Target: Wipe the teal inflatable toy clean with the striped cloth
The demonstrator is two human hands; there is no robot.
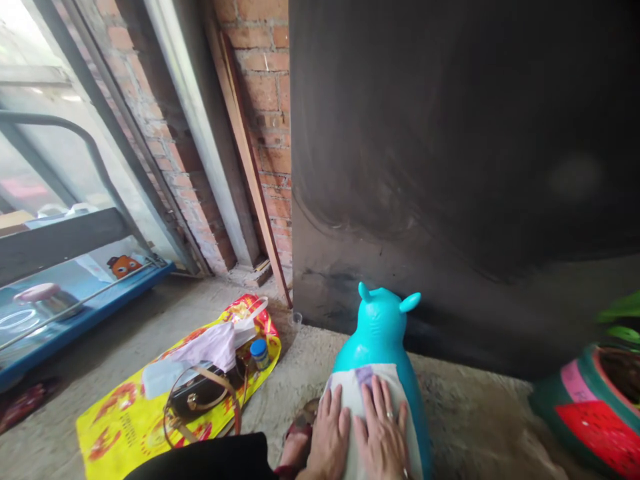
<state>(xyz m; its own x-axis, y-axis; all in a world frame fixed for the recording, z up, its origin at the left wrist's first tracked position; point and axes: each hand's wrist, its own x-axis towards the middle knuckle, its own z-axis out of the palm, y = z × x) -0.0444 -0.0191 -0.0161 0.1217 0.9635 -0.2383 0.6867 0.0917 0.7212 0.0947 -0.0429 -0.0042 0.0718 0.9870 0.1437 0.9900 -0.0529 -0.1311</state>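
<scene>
Where your forearms enter at the bottom of the view, two bare hands are listed, side by side on one cloth.

Left hand [328,432]: palm down, fingers straight and lying close together, flat on the cloth. Right hand [383,433]: palm down just beside it, fingers extended and slightly parted, likewise flat on the cloth; ring [390,415] on one finger, a band partly visible at the wrist.

Cloth [353,390]: one, off-white with purple patches, spread over the back of the toy beneath your hands.

Inflatable animal toy [383,323]: one, glossy turquoise, two projecting ears, upright on the concrete floor [450,407] before you, head towards a large dark panel [450,167]; whether they touch, you cannot tell.

To your left, on the floor: yellow plastic sheet [113,403], printed with shrimp, bearing a dark handbag [187,402] with tan straps, a pale lilac fabric [213,345] and a jar with a blue lid [259,354]. Near the sheet's far end, a clear plastic cup [296,322].

Beyond: brick wall [270,87], with a wooden plank [253,167] leaning against it. Far left: blue-edged rack [90,302], holding a metal pot with a pinkish lid [47,301].

Far right: watermelon-painted planter [595,417], with green leaves above its rim. Below: your sandalled foot [297,443], beside the toy, and your black-clad knee [215,460].
</scene>
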